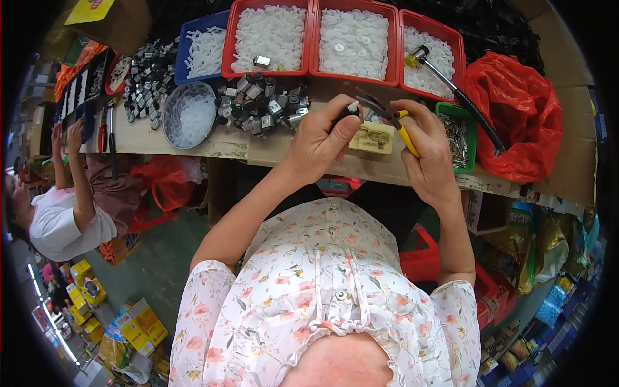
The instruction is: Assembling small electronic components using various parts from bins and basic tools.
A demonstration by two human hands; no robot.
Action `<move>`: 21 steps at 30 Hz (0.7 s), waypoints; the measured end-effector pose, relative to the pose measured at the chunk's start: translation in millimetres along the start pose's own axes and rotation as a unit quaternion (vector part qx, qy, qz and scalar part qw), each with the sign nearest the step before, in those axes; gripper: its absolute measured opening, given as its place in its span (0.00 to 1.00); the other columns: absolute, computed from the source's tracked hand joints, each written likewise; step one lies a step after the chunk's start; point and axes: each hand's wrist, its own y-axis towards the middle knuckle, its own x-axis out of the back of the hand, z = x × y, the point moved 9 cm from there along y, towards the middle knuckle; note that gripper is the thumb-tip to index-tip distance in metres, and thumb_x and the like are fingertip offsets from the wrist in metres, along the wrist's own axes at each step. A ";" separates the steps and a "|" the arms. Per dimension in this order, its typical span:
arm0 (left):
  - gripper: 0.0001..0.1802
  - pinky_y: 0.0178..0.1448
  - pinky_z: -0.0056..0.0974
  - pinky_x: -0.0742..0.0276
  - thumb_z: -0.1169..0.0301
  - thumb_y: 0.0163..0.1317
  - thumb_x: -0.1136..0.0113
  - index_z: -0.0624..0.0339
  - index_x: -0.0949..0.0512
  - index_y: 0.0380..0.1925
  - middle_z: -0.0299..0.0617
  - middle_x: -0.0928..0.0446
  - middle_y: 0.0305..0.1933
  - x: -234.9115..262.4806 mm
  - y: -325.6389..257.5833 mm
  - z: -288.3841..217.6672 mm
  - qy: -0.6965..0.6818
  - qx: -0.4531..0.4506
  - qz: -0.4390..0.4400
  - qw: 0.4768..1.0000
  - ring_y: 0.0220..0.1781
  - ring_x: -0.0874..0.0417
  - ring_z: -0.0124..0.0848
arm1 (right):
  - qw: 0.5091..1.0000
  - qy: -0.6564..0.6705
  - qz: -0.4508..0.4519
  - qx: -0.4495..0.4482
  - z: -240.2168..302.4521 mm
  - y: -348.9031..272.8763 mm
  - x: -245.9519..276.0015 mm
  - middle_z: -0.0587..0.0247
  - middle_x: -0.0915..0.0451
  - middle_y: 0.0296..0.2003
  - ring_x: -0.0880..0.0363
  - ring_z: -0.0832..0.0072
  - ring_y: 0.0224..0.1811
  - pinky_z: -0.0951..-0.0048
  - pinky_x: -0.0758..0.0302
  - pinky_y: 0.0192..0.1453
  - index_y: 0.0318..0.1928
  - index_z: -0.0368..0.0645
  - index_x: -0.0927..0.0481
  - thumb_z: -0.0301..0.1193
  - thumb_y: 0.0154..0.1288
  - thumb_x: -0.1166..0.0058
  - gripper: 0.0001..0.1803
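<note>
Left hand (320, 138) grip pinches a small black part (351, 109); right hand (427, 151) grip is wrapped around yellow-handled pliers (393, 120), jaws meeting that part above the tabletop (193, 138).

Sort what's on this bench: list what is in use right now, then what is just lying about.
In use: small black part in left hand; yellow-handled pliers in right hand; cream block beneath.

Lying about: hammer, red trays, round dish, red bag.

Heaped black parts (264, 103) behind bare bench (193, 138)
</note>
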 end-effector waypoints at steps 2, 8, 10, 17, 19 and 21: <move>0.22 0.27 0.24 0.36 0.49 0.76 0.52 0.60 0.27 0.44 0.30 0.32 0.27 1.7 -0.9 1.8 0.002 0.003 0.005 1.000 0.23 0.33 0.17 | 1.000 -0.004 0.016 0.008 2.8 -1.6 -2.4 0.46 0.26 0.57 0.27 0.49 0.60 0.58 0.35 0.67 0.47 0.30 0.24 0.14 0.47 0.55 0.23; 0.22 0.23 0.25 0.39 0.51 0.76 0.51 0.61 0.26 0.44 0.29 0.32 0.24 2.8 -3.5 9.4 -0.002 0.033 0.050 0.998 0.20 0.35 0.16 | 0.999 -0.017 0.028 0.023 2.3 -4.3 -9.3 0.46 0.25 0.46 0.25 0.49 0.49 0.59 0.30 0.56 0.37 0.32 0.26 0.14 0.47 0.50 0.13; 0.22 0.21 0.25 0.39 0.51 0.76 0.50 0.61 0.26 0.43 0.29 0.32 0.24 3.3 -5.2 9.2 -0.006 0.054 0.067 0.996 0.19 0.35 0.16 | 0.999 -0.011 0.035 0.021 0.7 -6.6 -10.9 0.47 0.25 0.41 0.24 0.49 0.44 0.60 0.28 0.51 0.34 0.33 0.27 0.14 0.47 0.49 0.10; 0.26 0.17 0.28 0.42 0.46 0.76 0.56 0.61 0.27 0.39 0.35 0.32 0.19 -44.4 -35.8 17.2 -0.425 0.232 0.272 0.831 0.12 0.38 0.21 | 0.996 0.052 0.053 0.045 6.3 -17.5 -10.1 0.48 0.27 0.35 0.26 0.50 0.34 0.61 0.29 0.38 0.27 0.34 0.32 0.14 0.47 0.49 0.07; 0.27 0.17 0.28 0.42 0.46 0.77 0.59 0.61 0.28 0.39 0.36 0.33 0.18 -58.2 -45.6 12.6 -0.532 0.244 0.311 0.749 0.11 0.38 0.22 | 0.994 0.072 0.062 0.047 8.3 -19.3 -10.4 0.48 0.27 0.35 0.26 0.50 0.34 0.62 0.30 0.38 0.27 0.34 0.32 0.14 0.47 0.50 0.07; 0.28 0.17 0.29 0.44 0.45 0.77 0.61 0.60 0.29 0.39 0.35 0.34 0.18 -66.0 -47.6 0.8 -0.601 0.204 0.349 0.690 0.11 0.38 0.22 | 0.992 0.092 0.072 0.042 6.7 -21.2 -11.6 0.49 0.27 0.35 0.26 0.53 0.33 0.63 0.31 0.37 0.28 0.33 0.32 0.14 0.48 0.52 0.06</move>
